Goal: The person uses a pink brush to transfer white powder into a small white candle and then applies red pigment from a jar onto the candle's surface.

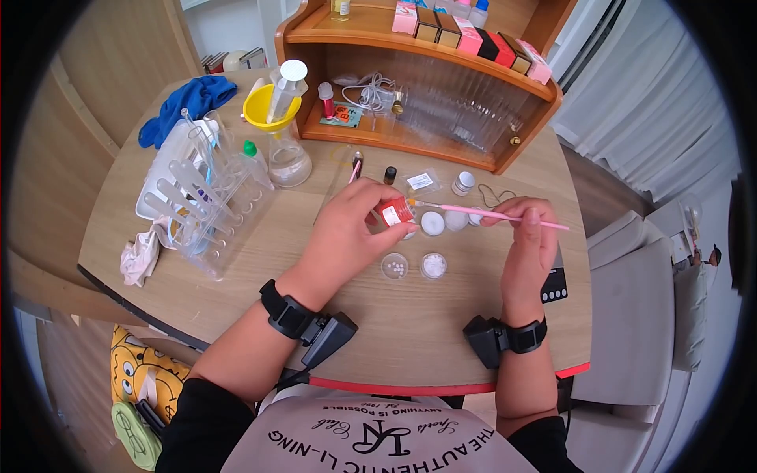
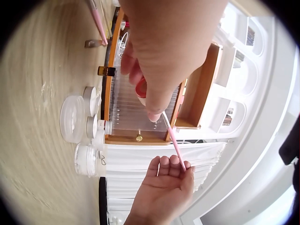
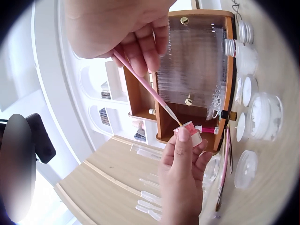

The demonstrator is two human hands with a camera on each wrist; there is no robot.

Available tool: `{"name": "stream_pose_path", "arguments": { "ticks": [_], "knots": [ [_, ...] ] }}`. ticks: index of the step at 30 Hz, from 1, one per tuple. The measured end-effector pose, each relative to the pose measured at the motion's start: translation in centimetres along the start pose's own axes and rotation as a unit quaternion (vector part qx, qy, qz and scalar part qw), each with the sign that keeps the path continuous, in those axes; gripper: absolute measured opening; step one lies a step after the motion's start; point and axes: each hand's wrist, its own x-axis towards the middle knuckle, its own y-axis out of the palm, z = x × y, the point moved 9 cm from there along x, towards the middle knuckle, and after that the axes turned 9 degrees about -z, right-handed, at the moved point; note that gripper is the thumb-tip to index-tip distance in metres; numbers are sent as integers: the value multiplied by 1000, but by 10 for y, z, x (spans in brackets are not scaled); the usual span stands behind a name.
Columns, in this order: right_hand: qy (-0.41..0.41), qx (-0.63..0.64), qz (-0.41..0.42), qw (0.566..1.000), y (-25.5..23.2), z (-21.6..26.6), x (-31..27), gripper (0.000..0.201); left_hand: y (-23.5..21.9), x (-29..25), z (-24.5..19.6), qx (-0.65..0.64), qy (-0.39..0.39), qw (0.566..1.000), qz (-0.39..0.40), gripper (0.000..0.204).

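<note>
My left hand (image 1: pixel 341 230) grips a small red jar (image 1: pixel 393 211) with a white label, held tilted above the table between thumb and fingers. In my right hand (image 1: pixel 530 251) a thin pink paintbrush (image 1: pixel 493 214) is pinched near the back of its handle. The brush (image 3: pixel 149 88) points leftward, its bristle tip right at the mouth of the jar (image 3: pixel 189 129). Below the hands stand two small clear dishes: one (image 1: pixel 394 267) with several white bits, the other (image 1: pixel 434 266) filled with white pieces. White round lids (image 1: pixel 432 224) lie just behind them.
At the left stand a clear rack (image 1: pixel 213 229) of test tubes and a flask (image 1: pixel 289 162) topped by a yellow funnel (image 1: pixel 260 110). A wooden cabinet (image 1: pixel 426 130) closes off the back. A small dark bottle (image 1: pixel 389 175) and a lidded jar (image 1: pixel 464 183) stand before it.
</note>
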Motion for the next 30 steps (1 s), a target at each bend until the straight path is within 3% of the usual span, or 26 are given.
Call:
{"name": "stream_pose_path", "arguments": {
  "ticks": [7,27,30],
  "knots": [
    [-12,12,-18,1000,-5,0,1,26,0,0,4,-16,-28,999,10,32],
    [51,46,-4,998,-4,-13,3,27,2,-1,8,-17,-23,1000,10,34],
    [27,19,-1,999,-5,-11,3,27,2,-1,7,-15,-22,1000,10,34]
  ]
}}
